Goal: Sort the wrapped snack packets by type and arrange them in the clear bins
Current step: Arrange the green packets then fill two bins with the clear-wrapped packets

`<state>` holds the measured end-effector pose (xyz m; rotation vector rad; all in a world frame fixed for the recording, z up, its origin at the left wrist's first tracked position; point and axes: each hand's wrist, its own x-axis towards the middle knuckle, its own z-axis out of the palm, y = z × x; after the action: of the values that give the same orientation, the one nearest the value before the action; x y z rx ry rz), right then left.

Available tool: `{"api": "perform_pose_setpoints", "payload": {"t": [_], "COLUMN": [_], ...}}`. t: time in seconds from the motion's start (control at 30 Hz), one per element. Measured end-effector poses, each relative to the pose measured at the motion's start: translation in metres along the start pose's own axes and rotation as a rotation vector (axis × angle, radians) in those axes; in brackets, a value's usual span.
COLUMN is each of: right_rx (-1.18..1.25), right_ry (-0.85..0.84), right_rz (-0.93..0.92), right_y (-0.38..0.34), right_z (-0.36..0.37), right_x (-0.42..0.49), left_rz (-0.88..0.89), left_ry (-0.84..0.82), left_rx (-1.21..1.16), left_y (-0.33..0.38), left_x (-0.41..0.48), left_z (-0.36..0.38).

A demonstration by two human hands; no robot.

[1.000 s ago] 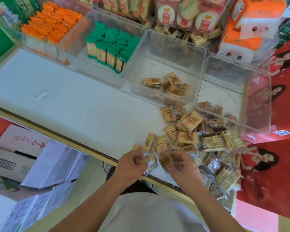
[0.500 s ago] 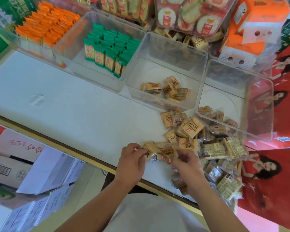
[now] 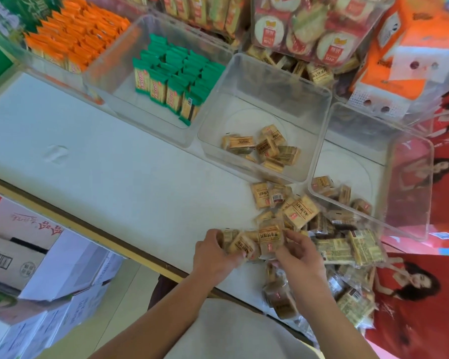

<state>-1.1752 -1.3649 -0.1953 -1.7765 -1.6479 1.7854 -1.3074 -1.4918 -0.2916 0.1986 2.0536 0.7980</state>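
Note:
A heap of small tan wrapped snack packets [image 3: 300,211] lies on the white table, with larger pale green-printed packets [image 3: 347,248] to its right. My left hand [image 3: 215,255] and my right hand [image 3: 298,255] together grip a row of tan packets [image 3: 254,242] between them near the table's front edge. One clear bin [image 3: 319,120] holds several tan packets [image 3: 265,149]. The clear bin [image 3: 410,187] to its right holds a few packets at its near corner. Green packets [image 3: 171,81] fill another clear bin, and orange packets [image 3: 73,40] fill the far-left one.
Boxed snacks and an orange carton [image 3: 410,47] stand behind the bins. Cardboard boxes [image 3: 36,257] sit on the floor at the left, below the table edge [image 3: 88,224]. A red poster [image 3: 425,294] lies on the right. Bare white tabletop [image 3: 88,156] stretches left of the heap.
Both hands gathered tan packets into a row between them and lifted slightly away from the table's front edge, toward the heap. The view tilted a little.

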Motion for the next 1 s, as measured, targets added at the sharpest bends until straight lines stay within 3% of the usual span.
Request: {"api": "perform_pose_setpoints", "payload": {"t": [0.2, 0.43, 0.53, 0.63, 0.7, 0.9, 1.0], "right_rx": [0.113, 0.311, 0.304, 0.103, -0.052, -0.506, -0.616], "right_ry": [0.007, 0.045, 0.136, 0.309, 0.364, 0.190, 0.297], "right_rz": [-0.063, -0.125, -0.124, -0.193, -0.239, -0.204, -0.477], "right_y": [-0.046, -0.101, -0.110, -0.116, -0.120, -0.106, -0.096], "right_z": [-0.020, -0.051, -0.065, -0.080, -0.088, -0.090, -0.085], "right_x": [0.010, 0.043, 0.064, 0.084, 0.099, 0.129, 0.106], "left_rz": [0.047, 0.107, 0.126, 0.053, -0.028, -0.034, -0.010], "left_ry": [0.062, 0.024, 0.033, 0.142, 0.126, 0.091, 0.086], "left_rx": [-0.096, 0.116, 0.200, 0.254, 0.247, 0.191, 0.074], "left_y": [0.021, 0.038, 0.040, 0.036, 0.034, 0.041, 0.048], "left_x": [-0.001, 0.025, 0.033, 0.040, 0.045, 0.046, 0.036], "left_z": [-0.011, -0.022, -0.013, -0.007, -0.002, 0.005, -0.003]}}
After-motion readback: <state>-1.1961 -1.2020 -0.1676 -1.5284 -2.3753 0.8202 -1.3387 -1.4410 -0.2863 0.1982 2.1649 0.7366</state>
